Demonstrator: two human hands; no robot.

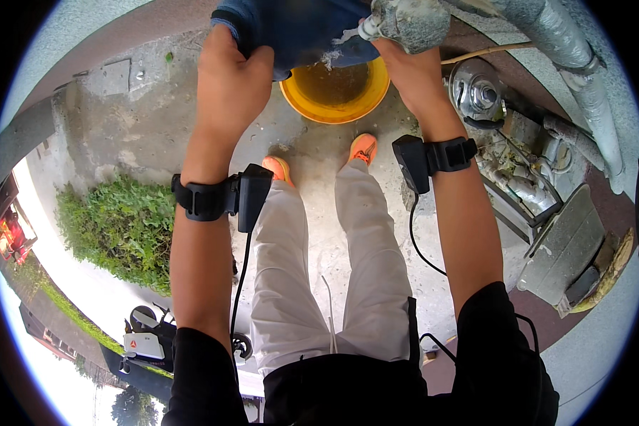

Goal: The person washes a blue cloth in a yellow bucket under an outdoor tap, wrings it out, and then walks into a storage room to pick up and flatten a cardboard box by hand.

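Blue cloth point(298, 32) stretched out at twelve o'clock, by the spout point(366, 30), and splash is the danger!

And here we are: the left hand point(234, 82) clenches the cloth at eleven o'clock, while the right hand point(413, 77) seems to grip its one o'clock edge, fingertips hidden from me. White water point(329, 58) breaks over the fabric, the yellow bucket point(334, 113) below. Careful! Tilt that cloth toward the wearer and runoff could miss the rim, soaking the orange shoes point(278, 170) at seven and five o'clock from the bucket. Soaked fabric should pull heavily, so a loose right-hand pinch could let it slop down. Spray could also reach the wrist boxes point(410, 165), the right one especially, sitting nearer the spout.
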